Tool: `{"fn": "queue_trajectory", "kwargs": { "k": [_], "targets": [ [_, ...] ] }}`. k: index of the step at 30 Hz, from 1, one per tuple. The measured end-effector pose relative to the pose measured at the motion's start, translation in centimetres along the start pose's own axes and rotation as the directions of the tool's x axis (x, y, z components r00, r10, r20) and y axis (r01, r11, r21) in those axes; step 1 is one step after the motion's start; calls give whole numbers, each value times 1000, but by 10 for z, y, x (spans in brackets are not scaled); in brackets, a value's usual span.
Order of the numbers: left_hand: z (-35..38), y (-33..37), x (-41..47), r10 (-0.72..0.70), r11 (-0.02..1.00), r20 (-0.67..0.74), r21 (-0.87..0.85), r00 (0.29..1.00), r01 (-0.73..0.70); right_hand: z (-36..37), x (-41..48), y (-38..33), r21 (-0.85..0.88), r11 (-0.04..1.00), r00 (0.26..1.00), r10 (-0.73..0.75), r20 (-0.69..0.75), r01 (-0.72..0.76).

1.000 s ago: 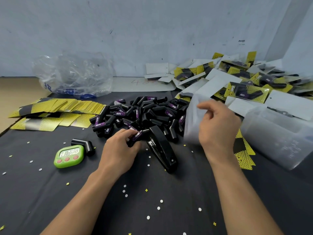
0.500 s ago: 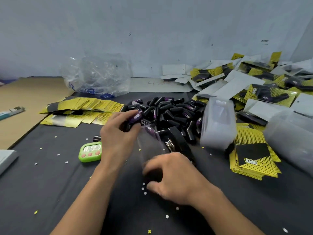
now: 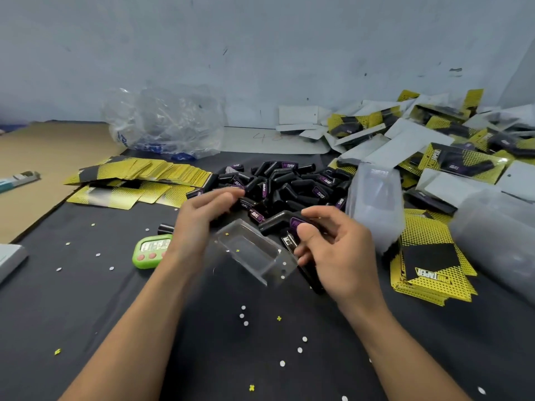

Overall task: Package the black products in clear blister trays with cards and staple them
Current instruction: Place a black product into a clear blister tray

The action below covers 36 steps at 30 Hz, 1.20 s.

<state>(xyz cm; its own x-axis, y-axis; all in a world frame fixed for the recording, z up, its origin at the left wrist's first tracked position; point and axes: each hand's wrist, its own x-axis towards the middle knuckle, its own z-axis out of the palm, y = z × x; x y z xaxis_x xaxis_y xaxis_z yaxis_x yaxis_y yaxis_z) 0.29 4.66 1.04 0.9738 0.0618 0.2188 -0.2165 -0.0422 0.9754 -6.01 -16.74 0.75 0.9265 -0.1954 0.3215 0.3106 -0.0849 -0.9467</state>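
Pale grey scuffed wall (image 3: 260, 53) behind; black-clothed bench (image 3: 202, 357) below, dotted with small white and yellow paper punchings (image 3: 243, 315).

Right hand (image 3: 335, 253): thumb and forefinger pinching one black angled product with a purple label (image 3: 275, 222), raised just off the near edge of the loose pile of black products (image 3: 289, 183). Lower fingers curled, close to the tray's right corner.

Left hand (image 3: 199, 227): fingers loosely bent, nothing plainly in them. Heel against or just beside the left edge of the clear plastic blister tray (image 3: 252, 253); cannot tell whether gripping that edge or only next to it.

Tray between the two hands, tilted, pocket facing up, long axis running far left to near right. Product just beyond the tray's far right edge, longer limb pointing left, roughly crosswise to the pocket. Right hand plainly the nearer, already on the piece. Judged step: seating product in pocket. Likely calls for a turn of the piece to match the pocket, then a short drop toward the wearer.

Hard to make out:
- Tray outline, see-through against dark cloth.
- Black stapler (image 3: 289, 241), mostly hidden under the right hand, only its metal nose showing.

Card not yet in hand: stack of yellow-and-black printed cards (image 3: 431, 264) to the right, beside a frosted stack of nested clear trays (image 3: 376, 204). Finished packs (image 3: 460, 166) heaped far right, cut off by the frame edge.
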Motion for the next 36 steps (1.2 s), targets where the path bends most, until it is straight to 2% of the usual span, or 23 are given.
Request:
{"fn": "queue_trajectory", "kwargs": {
  "k": [1, 2, 3, 4, 5, 7, 10, 14, 17, 19, 21, 25, 28, 31, 36],
  "targets": [
    [-4, -3, 2, -33, 978, -89, 203, 995, 51, -2, 1, -2, 57, 998, 1000, 26, 6, -26],
    [-6, -10, 1, -55, 870, -111, 483, 992, 102, -3, 1, -3, 83, 996, 999, 42, 18, -43],
    [-3, -16, -1, -69, 709, -96, 696, 993, 116, -4, 2, -3, 84, 995, 999, 47, 26, -49],
    [2, -19, -2, -65, 606, -79, 789, 995, 102, -4, 1, -3, 63, 997, 999, 42, 27, -44],
    [6, -20, -2, -73, 594, -81, 797, 994, 109, -4, 1, -3, 20, 1000, 1000, 22, 21, -22],
    [8, -18, -2, -108, 662, -93, 736, 990, 141, -5, 2, -3, -135, 987, 997, -83, -5, 81],
    [7, -12, -3, -186, 698, -31, 699, 982, 154, 2, -1, -3, -330, 917, 972, -237, 0, 224],
    [6, -13, -13, -195, 789, -33, 589, 980, 177, 26, -12, -2, -589, 738, 920, -391, 21, 328],
    [0, -18, -24, -135, 814, -38, 566, 990, 133, 32, -14, -2, -656, 670, 924, -364, 119, 348],
    [-1, -21, -31, -77, 816, -32, 573, 997, 81, 30, -15, -2, -613, 691, 924, -304, 233, 382],
    [0, -21, -35, -59, 826, -28, 559, 998, 64, 27, -17, -2, -558, 736, 921, -262, 288, 383],
    [-3, -18, -35, -186, 918, -43, 350, 982, 189, 22, -20, 1, -617, 710, 929, -153, 336, 340],
    [-5, -16, -35, -224, 925, -38, 305, 974, 224, 20, -24, 2, -623, 702, 906, -77, 415, 345],
    [-4, -16, -35, -210, 927, -12, 314, 978, 203, 22, -25, 3, -601, 737, 911, -47, 409, 308],
    [-5, -13, -36, -172, 925, 16, 347, 985, 156, 26, -28, 5, -606, 728, 920, -88, 383, 321]
  ]
}}
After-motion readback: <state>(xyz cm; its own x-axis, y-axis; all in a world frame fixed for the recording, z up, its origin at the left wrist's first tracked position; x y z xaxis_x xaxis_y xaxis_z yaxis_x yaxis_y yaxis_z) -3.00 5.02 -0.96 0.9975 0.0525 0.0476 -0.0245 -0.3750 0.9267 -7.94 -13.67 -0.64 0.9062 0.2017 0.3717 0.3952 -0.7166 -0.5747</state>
